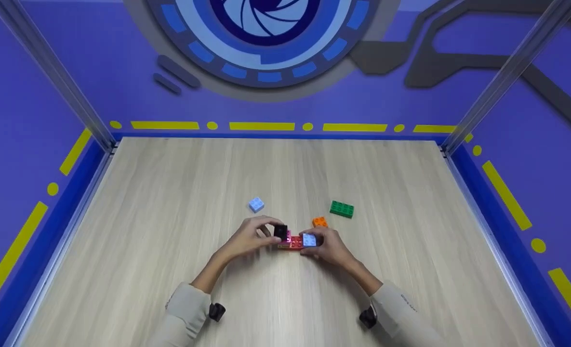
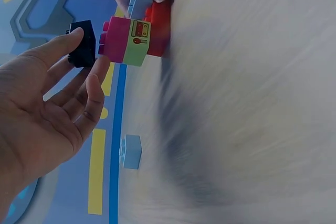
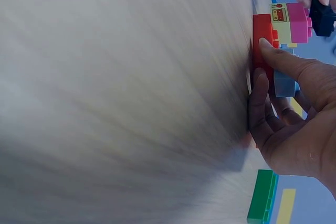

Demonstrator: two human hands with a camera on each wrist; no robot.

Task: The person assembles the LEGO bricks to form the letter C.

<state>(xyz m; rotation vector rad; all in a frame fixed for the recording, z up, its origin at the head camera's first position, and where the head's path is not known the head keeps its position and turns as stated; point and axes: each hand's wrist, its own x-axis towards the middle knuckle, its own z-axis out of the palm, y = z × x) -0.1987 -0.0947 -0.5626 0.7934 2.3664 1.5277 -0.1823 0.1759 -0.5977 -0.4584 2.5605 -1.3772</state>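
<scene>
My left hand (image 1: 254,237) pinches a black brick (image 2: 82,44) between thumb and fingers, just above a pink brick (image 2: 114,38). The pink one sits on a light green brick (image 2: 137,45) with a printed picture. Below them lies a long red brick (image 3: 262,30) on the table, with the light green brick on its left end and a light blue brick (image 1: 309,239) on its right end. My right hand (image 1: 332,246) grips the red brick at its right end, thumb on the near side, fingers around the light blue brick.
An orange brick (image 1: 320,221) lies just beyond my right hand. Farther back to the right is a green brick (image 1: 341,209), and a second light blue brick (image 1: 256,205) lies behind my left hand. Purple walls (image 1: 275,113) bound the wooden table (image 1: 193,178) at the back and sides.
</scene>
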